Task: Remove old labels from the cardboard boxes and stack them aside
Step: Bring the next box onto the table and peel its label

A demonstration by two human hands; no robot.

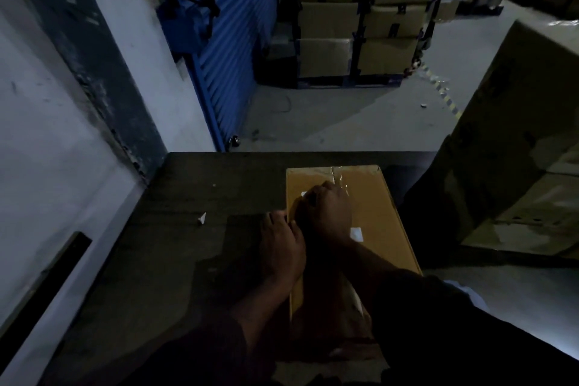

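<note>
Box position: 1 flat cardboard box [372, 213] is laid on the dark bench [194, 197], toward its right side, with clear tape [340, 180] running down its far end.

Left hand: the left hand [282, 247] is rested at the box's left edge, fingers bent over it; whether anything is pinched cannot be told in the dim light.

Right hand: the right hand [329, 213] is curled on top of the box, fingertips bunched at a small white label remnant [304, 194], apparently picking at it.

Other remnants: 1 more white label patch [356, 233] is seen just beside the right wrist, and a torn scrap [202, 218] is left on the bench well apart from the box.

Risk, tearing: the label is likely to shred into slivers if it is pulled steeply, leaving residue.

Risk, surface damage: the top layer of cardboard could be lifted with the adhesive.

Risk, slipping: the box could be dragged across the bench if the left hand's hold is eased.

Risk, visibility: in such poor light, leftover pieces could be missed.
</note>
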